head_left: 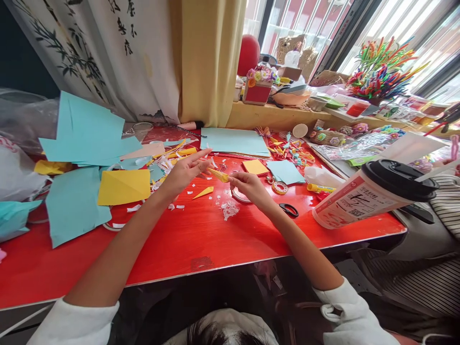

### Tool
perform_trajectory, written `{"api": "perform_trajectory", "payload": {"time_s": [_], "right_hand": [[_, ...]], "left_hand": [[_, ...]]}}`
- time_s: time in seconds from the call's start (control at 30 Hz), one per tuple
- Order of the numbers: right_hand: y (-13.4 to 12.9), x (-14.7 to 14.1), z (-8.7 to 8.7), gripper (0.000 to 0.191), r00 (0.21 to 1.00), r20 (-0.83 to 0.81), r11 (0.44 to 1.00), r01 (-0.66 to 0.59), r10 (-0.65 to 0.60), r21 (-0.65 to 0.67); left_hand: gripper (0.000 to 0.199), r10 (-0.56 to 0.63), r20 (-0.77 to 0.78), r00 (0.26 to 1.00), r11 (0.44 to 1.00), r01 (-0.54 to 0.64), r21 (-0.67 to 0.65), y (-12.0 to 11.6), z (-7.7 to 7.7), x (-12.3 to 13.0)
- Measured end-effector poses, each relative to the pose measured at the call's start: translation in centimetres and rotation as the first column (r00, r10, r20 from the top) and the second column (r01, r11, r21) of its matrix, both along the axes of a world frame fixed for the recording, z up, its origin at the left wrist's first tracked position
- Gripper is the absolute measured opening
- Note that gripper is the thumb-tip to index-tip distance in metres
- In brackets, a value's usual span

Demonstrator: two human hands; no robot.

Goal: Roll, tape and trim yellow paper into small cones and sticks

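A small folded piece of yellow paper is held above the red table, pinched at its right end by my right hand. From the other side comes my left hand, with its fingers stretched and apart. Its fingertips are beside the paper's pointed left end; whether they touch it I cannot tell. Below lies a separate yellow folded point. White shreds form a little heap under my right hand, near a roll of tape partly hidden by that hand.
Blue sheets and a yellow square cover the left side. Scissors, a tape ring and small paper stacks lie to the right. A large lidded cup leans near the right edge. Curtains hang behind.
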State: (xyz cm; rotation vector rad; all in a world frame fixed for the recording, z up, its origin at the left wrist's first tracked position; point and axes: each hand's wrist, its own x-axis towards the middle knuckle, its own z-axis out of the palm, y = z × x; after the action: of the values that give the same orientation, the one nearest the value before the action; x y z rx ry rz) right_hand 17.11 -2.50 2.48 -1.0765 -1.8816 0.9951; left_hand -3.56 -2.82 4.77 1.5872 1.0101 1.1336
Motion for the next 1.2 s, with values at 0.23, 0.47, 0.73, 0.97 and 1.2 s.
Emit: {"api": "perform_trajectory", "payload": {"time_s": [0.23, 0.47, 0.73, 0.97, 1.2], "right_hand": [[-0.3, 0.0, 0.4, 0.028, 0.989, -0.035, 0.981, -0.149, 0.145, -0.124], [0.1, 0.4, 0.4, 0.019, 0.955, -0.294, 0.928, -0.147, 0.042, -0.342], [0.4, 0.3, -0.1, 0.017, 0.892, -0.449, 0.901, -0.156, -0.047, -0.405], [-0.1, 0.0, 0.4, 0.010, 0.932, -0.361, 0.890, -0.144, -0.024, -0.432], [0.1, -0.1, 0.0, 0.013, 0.927, -0.374, 0.896, -0.134, -0.039, -0.424]], "left_hand": [[0.028, 0.139, -0.102, 0.985, 0.989, -0.132, 0.073, 0.7, -0.8, 0.0], [0.036, 0.180, -0.690, 0.701, 0.972, -0.020, 0.234, 1.8, -2.8, -0.7], [0.027, 0.101, -0.817, 0.568, 0.966, 0.139, 0.216, 2.0, -4.1, -0.9], [0.037, 0.136, -0.843, 0.521, 0.957, 0.150, 0.247, 1.9, -3.3, -1.2], [0.038, 0.115, -0.887, 0.448, 0.924, 0.279, 0.261, 1.6, -3.4, -1.1]]}}
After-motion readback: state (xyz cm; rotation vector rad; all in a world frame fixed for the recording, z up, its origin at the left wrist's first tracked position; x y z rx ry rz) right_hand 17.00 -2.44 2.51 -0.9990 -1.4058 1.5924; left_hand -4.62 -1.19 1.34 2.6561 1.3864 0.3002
